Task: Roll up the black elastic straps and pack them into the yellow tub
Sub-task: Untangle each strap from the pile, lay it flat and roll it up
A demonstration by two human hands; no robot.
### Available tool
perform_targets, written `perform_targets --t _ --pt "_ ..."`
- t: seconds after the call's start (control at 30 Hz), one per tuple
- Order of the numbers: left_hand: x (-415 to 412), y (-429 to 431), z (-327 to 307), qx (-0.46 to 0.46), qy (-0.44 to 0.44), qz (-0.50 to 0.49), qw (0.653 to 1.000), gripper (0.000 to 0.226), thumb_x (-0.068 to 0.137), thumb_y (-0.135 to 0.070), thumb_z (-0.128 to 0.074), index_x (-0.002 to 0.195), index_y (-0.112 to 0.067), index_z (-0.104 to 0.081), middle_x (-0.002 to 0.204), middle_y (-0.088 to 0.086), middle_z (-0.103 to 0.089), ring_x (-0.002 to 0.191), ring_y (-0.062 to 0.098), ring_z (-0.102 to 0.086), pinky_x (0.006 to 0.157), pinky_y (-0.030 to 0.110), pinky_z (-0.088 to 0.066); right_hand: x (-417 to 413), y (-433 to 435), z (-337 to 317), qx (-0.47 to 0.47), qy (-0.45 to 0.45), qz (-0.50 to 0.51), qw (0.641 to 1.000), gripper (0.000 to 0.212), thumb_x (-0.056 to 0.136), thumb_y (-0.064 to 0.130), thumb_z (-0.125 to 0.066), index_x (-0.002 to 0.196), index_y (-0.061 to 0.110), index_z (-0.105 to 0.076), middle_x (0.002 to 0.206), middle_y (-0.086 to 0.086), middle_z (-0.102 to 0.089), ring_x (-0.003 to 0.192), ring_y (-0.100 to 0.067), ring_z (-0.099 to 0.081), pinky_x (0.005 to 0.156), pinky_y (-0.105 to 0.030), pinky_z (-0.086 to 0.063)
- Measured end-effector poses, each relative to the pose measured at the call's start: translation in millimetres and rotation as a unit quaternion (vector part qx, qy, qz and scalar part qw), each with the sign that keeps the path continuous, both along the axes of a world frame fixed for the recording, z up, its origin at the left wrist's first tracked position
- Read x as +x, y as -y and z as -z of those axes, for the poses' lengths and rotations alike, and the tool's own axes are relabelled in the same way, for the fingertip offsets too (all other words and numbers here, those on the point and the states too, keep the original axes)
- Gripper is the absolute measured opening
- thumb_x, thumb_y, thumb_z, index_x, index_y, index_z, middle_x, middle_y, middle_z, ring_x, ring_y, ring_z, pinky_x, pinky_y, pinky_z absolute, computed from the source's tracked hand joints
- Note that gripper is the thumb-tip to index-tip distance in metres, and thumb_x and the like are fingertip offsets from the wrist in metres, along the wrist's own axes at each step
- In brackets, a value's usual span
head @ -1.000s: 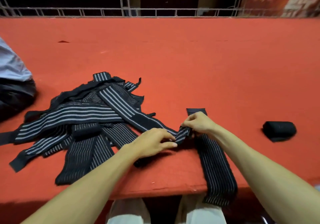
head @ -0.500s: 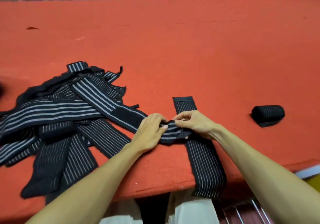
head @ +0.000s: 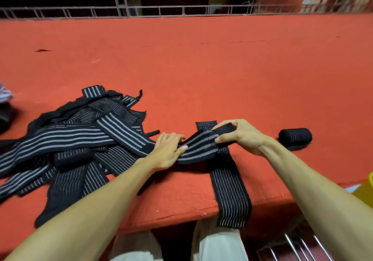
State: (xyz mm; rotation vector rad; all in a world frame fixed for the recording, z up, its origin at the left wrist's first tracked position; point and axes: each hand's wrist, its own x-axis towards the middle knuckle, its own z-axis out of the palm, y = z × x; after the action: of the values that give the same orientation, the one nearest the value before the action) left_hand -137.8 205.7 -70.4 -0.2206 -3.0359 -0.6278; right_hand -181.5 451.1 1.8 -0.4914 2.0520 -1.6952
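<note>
- The right hand (head: pixel 242 137) pinches the plain black end (head: pixel 223 128) of a striped strap (head: pixel 199 147) between thumb and fingertips. The end is lifted a little off the table (head: pixel 201 69) and turned back toward the left.
- The left hand (head: pixel 168 152) grips the same strap just beside that. Its fingers are bent over the far edge and the thumb lies on the striped face. A short stretch of strap is held between the two hands.
- The strap's long axis runs from the right hand's pinch leftward and slightly away, past the left hand and into the pile (head: pixel 76 137). All the unrolled length therefore lies to the left of the grip.
- My reading is that the roll has to start at the right hand and travel left along this axis. The left hand, nearer the pile, would feed the strap and keep it taut.
- A second strap (head: pixel 230 190) lies flat under the held stretch and crosses it nearly at right angles. Its near end hangs over the table edge. It could get caught up in the first turns.
- One finished roll (head: pixel 295 138) sits on the table to the right of the right hand, apart from it.
- Only a sliver of the yellow tub (head: pixel 368 188) shows, at the right edge below table level, so the right hand is the nearer one for packing.
</note>
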Motion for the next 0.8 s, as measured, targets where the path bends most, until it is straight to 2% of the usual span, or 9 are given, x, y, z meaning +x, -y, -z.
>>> perform_targets --t 0.1,0.2,0.33,0.43,0.53,0.6,0.67,0.73,0.8 --pt "0 -4 -24 0.065 -0.017 -0.016 0.998 0.036 0.097 -0.041 -0.051 0.121 -0.015 -0.05 0.108 0.0 -0.04 0.108 0.019 -0.038 0.099 0.032 -0.029 5 -3 -14 -0.126 0.021 0.061 0.99 0.02 0.08 -0.014 -0.061 0.092 0.002 -0.066 0.089 -0.011 -0.07 0.081 -0.019 -0.067 0.08 -0.034 -0.055" --pt "7 -3 -51 0.157 -0.005 -0.027 0.987 0.034 0.092 -0.046 -0.058 0.098 -0.015 -0.045 0.094 -0.003 -0.05 0.089 0.017 -0.05 0.08 0.032 -0.038 6 3 -28 -0.245 0.037 0.132 0.96 0.019 0.082 -0.012 -0.06 0.089 0.006 -0.062 0.085 -0.008 -0.069 0.077 -0.017 -0.067 0.071 -0.032 -0.056" --pt "15 4 -72 0.143 0.031 0.013 0.989 0.045 0.085 -0.057 -0.062 0.086 -0.012 -0.053 0.074 -0.008 -0.051 0.067 0.01 -0.047 0.07 0.043 -0.043 5 17 -47 -0.365 0.058 0.201 0.907 0.017 0.084 -0.009 -0.063 0.092 0.004 -0.056 0.079 -0.007 -0.066 0.069 -0.013 -0.067 0.065 -0.023 -0.055" --pt "24 6 -90 0.143 -0.014 0.027 0.989 0.037 0.087 -0.05 -0.062 0.082 -0.013 -0.058 0.071 -0.01 -0.052 0.067 0.007 -0.046 0.071 0.042 -0.045 4 34 -58 -0.376 0.048 0.26 0.888 0.008 0.089 -0.003 -0.062 0.087 0.005 -0.062 0.077 -0.003 -0.068 0.065 -0.01 -0.065 0.061 -0.019 -0.053" --pt "33 0 -114 0.126 -0.078 0.033 0.988 0.03 0.095 -0.036 -0.059 0.072 -0.02 -0.048 0.065 -0.01 -0.048 0.06 0.004 -0.041 0.062 0.03 -0.037 2 47 -62 -0.373 0.046 0.284 0.882 0.003 0.095 0.011 -0.059 0.094 0.011 -0.062 0.086 -0.002 -0.068 0.074 -0.011 -0.065 0.071 -0.027 -0.055" --pt "37 -3 -127 0.13 -0.099 0.031 0.986 0.031 0.096 -0.036 -0.058 0.071 -0.019 -0.046 0.065 -0.01 -0.047 0.059 0.003 -0.041 0.061 0.028 -0.036 5 52 -66 -0.339 0.031 0.252 0.906 0.013 0.094 0.018 -0.062 0.107 0.017 -0.059 0.096 0.0 -0.069 0.084 -0.014 -0.067 0.075 -0.035 -0.055" --pt "39 -4 -138 0.156 -0.11 0.027 0.981 0.031 0.096 -0.035 -0.057 0.076 -0.013 -0.049 0.069 -0.009 -0.049 0.063 0.007 -0.043 0.064 0.033 -0.039 10 58 -70 -0.278 -0.002 0.208 0.938 0.025 0.091 0.013 -0.065 0.113 0.02 -0.055 0.104 0.0 -0.068 0.092 -0.018 -0.068 0.074 -0.038 -0.056" --pt "46 -8 -150 0.203 -0.104 0.024 0.973 0.024 0.096 -0.031 -0.057 0.081 -0.013 -0.054 0.073 -0.01 -0.054 0.066 0.005 -0.049 0.067 0.03 -0.042 16 65 -77 -0.233 -0.028 0.197 0.952 0.02 0.093 0.006 -0.061 0.107 0.017 -0.054 0.099 0.0 -0.066 0.089 -0.021 -0.067 0.071 -0.038 -0.055" --pt "55 -15 -162 0.289 -0.075 0.029 0.954 0.017 0.098 -0.028 -0.056 0.097 -0.011 -0.06 0.086 -0.008 -0.063 0.075 0.001 -0.059 0.072 0.023 -0.049 15 71 -86 -0.227 -0.037 0.215 0.949 0.014 0.094 0.003 -0.057 0.104 0.012 -0.054 0.092 -0.002 -0.064 0.083 -0.02 -0.065 0.07 -0.039 -0.055"
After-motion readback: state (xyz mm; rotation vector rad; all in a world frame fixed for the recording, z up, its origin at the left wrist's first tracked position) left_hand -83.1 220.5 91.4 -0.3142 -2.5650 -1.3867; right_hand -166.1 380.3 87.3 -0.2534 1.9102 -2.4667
